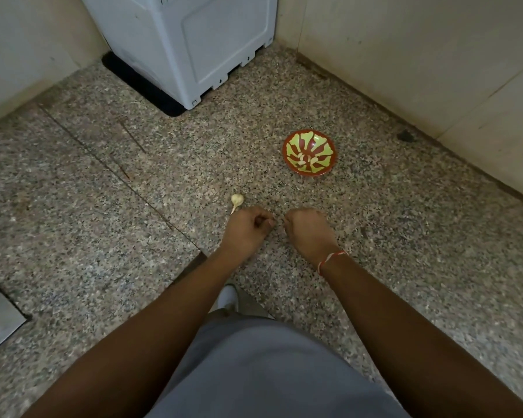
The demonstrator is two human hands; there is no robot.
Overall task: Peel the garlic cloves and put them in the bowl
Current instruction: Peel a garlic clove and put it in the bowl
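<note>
Garlic head [237,200] just beyond left hand [245,229], stem toward it; right hand [310,229] farther; both curled, contents indiscernible

Hands: two, the left hand [248,226] and the right hand [307,227], both with fingers curled; whether they held anything could not be told.
Bowls: one red and green bowl [309,152] stood on the floor [103,236].
Peeled garlic cloves: a few pale pieces [303,158] lay in the bowl; the exact number was not clear.
Garlic bulbs: one garlic bulb [237,200] with its stalk lay on the floor.
Wrist threads: one red and white thread [329,259].
White appliances: one [187,40].
</note>
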